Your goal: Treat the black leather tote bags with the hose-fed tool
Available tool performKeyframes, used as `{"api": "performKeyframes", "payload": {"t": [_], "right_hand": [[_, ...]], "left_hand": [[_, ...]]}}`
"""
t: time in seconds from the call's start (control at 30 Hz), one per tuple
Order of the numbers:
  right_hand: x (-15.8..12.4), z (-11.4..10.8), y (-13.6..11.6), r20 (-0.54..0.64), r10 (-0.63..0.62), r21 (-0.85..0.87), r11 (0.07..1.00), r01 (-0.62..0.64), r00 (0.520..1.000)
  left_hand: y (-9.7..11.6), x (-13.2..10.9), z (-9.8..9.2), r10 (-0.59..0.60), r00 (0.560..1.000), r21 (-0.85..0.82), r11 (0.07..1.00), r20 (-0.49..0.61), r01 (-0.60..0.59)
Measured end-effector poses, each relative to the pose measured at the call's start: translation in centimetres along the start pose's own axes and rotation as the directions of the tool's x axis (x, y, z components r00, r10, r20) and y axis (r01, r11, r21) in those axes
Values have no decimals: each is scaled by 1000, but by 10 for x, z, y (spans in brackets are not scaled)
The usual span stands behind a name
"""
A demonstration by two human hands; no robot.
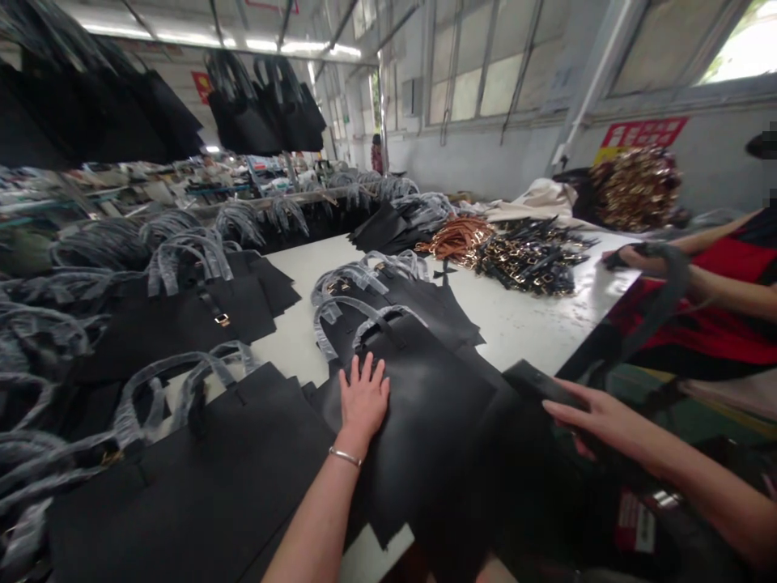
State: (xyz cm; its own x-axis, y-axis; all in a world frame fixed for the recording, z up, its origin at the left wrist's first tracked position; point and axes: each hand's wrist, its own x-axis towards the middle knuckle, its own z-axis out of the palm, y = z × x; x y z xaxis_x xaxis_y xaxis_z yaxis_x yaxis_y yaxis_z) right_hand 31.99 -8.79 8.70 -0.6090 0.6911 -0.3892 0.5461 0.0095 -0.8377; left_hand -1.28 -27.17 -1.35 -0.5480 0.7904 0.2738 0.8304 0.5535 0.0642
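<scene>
Head view: black bag [425, 405] lies flat on the white table [522, 324]. Left hand [363, 397] is spread open on its upper panel, and right hand [592, 417], fingers stretched and gripping nothing, rests at its right edge. Flat, even pressure should stop the leather sliding. Beyond the bag, buckled straps [528, 259]; right of it, a co-worker's arm [716, 287].

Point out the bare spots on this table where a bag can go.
Widest: white tabletop between the middle bag stack and the buckle-strap pile. A narrow strip runs between the left bags and that stack. Left side and far end are crowded.
</scene>
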Motion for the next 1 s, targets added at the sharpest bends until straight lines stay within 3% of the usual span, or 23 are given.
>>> {"api": "performKeyframes", "payload": {"t": [0.17, 0.33, 0.43, 0.57, 0.63, 0.73, 0.87, 1.0], "right_hand": [[-14, 2, 30, 36, 53, 43, 998, -54, 998], [9, 21, 26, 184, 58, 98, 992, -77, 981], [27, 35, 11, 146, 28, 96, 994, -42, 989], [35, 44, -6, 37, -115, 86, 990, 112, 993], [33, 47, -6, 14, -161, 41, 986, 161, 987], [30, 55, 1, 18, -191, -37, 981, 192, 981], [26, 69, 10, 0, -210, -102, 973, 209, 978], [20, 72, 12, -27, -167, -105, 981, 163, 986]], "left_hand": [[-2, 0, 0, 0, 1000, 54, 999, 30, -1], [-2, -10, 2, 6, 998, 79, 997, 61, -11], [-3, -21, -2, 4, 999, 82, 997, 54, -8], [0, -24, -18, 21, 1000, 67, 998, 21, -22], [4, -15, -26, 13, 999, -14, 1000, 48, -13], [10, 10, -33, -95, 986, -218, 968, 135, 123], [14, 47, -29, -264, 950, -318, 898, 166, 305], [8, 69, -22, -365, 917, -461, 794, 160, 396]]}}
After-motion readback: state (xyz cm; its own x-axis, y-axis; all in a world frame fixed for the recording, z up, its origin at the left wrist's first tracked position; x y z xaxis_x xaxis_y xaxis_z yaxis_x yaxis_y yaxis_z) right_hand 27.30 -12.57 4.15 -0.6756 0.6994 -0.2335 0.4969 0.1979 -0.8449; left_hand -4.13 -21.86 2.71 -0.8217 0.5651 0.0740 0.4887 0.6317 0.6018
